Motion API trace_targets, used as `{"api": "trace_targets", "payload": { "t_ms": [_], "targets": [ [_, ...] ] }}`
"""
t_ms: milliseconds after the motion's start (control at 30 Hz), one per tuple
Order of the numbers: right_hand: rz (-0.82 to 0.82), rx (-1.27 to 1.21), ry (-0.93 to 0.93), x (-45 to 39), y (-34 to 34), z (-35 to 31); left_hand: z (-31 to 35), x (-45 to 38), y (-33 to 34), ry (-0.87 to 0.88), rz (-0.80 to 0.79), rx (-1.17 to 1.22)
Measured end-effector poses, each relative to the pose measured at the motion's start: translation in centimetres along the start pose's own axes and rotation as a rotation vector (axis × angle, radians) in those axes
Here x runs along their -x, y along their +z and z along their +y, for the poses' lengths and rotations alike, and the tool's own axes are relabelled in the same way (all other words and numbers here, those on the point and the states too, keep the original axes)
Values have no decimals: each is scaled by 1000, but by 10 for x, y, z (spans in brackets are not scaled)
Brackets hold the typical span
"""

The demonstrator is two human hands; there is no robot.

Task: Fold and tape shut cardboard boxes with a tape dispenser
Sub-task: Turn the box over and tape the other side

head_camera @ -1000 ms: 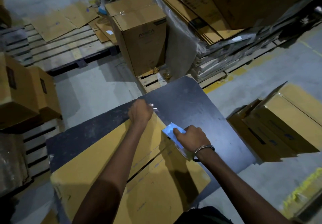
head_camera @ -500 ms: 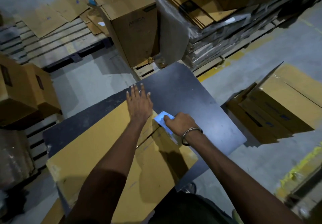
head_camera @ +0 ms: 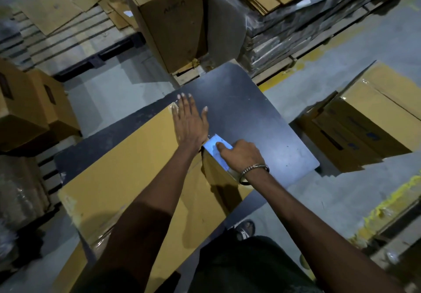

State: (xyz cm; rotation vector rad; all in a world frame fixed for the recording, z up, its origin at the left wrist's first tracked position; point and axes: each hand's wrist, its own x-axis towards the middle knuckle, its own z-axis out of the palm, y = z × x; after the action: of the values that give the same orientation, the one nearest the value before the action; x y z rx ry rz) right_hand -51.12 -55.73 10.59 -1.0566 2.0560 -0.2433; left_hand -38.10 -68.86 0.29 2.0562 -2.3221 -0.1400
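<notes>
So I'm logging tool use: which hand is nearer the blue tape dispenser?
Right. The right hand is on the tape dispenser, gripping it at the far end of the cardboard box. The left hand lies flat, fingers spread, just beside it to the left.

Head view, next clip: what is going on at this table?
A person is taping a cardboard box that lies on a dark table. The left hand lies flat, fingers spread, over the far end of the box, pressing it down. The right hand, a bracelet on its wrist, grips a blue tape dispenser at that same far end, beside the left hand. More boxes and flat cardboard stand on pallets around the table.
</notes>
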Motion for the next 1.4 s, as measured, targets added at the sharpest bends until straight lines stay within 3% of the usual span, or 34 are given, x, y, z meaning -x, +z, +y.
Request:
{"api": "trace_targets", "payload": {
  "t_ms": [433, 633, 800, 1100, 1400],
  "targets": [
    [-93, -13, 75, 33, -19, 79, -3, 2, -1, 26, 10, 6],
    [-38, 37, 52, 36, -13, 84, 4, 13, -11, 5, -27, -2],
    [-37, 23, 43, 37, -14, 85, 47, 68, -3, 194, -114, -75],
    [-31, 16, 23, 59, -9, 129, 45, 69, 6, 166, -43, -43],
    [5, -8, -2, 73, -8, 145, 70, 96, -8, 173, -163, -76]
  ]
}}
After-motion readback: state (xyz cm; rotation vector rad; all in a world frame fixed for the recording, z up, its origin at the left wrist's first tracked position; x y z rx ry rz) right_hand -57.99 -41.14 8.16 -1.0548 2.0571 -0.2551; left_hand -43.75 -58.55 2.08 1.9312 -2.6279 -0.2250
